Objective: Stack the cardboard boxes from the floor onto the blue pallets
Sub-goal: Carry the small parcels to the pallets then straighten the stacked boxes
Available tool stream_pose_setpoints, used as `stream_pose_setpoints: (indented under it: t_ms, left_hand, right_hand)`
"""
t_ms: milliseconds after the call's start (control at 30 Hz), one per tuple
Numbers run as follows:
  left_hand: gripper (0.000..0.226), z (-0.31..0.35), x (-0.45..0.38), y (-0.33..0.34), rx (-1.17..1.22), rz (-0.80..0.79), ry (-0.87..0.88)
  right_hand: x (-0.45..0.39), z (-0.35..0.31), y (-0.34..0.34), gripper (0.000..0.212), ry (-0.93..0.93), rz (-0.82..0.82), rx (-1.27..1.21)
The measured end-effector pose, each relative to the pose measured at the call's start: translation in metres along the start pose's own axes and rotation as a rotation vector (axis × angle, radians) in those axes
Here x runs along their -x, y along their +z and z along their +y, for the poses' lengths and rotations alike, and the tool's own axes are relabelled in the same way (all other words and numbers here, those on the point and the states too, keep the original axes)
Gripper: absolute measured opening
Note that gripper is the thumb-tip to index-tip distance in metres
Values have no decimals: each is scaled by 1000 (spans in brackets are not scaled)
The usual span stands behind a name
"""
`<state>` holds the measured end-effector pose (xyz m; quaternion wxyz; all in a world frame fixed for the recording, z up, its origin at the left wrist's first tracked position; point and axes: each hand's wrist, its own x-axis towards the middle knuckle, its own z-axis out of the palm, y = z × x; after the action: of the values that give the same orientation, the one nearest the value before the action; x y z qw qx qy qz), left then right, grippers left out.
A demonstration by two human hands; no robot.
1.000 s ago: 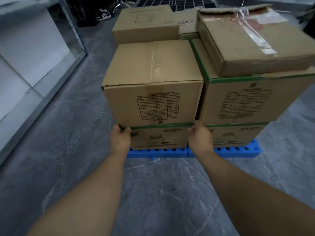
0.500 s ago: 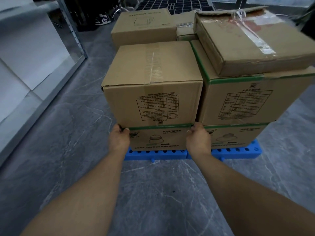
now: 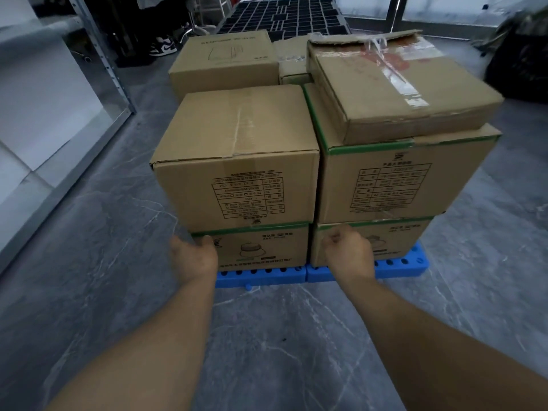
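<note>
Hands (image 3: 272,256) empty, just before stacked boxes (image 3: 237,161) on blue pallets (image 3: 261,275).

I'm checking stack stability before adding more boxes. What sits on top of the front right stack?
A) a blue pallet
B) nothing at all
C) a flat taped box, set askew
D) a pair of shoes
C: the flat taped box lies skewed on the green-edged box, its corners out of line with the box below.
</note>
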<state>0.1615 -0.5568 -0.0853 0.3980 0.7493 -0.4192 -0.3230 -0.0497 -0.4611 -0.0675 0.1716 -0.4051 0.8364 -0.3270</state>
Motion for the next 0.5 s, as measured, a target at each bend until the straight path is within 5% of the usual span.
stream_pose_setpoints:
  t_ms: [133,333,500]
  left_hand:
    - [16,12,29,21,-115,-89,91]
    - [20,42,96,72,-276,-293,272]
    - [35,54,130,98,-230,-360,284]
  right_hand:
    - [-15,37,-29,21,168,22,61]
    - [-39,89,-76,11,323,154,-18]
    - [-59,111,-99,43,367,202,-124]
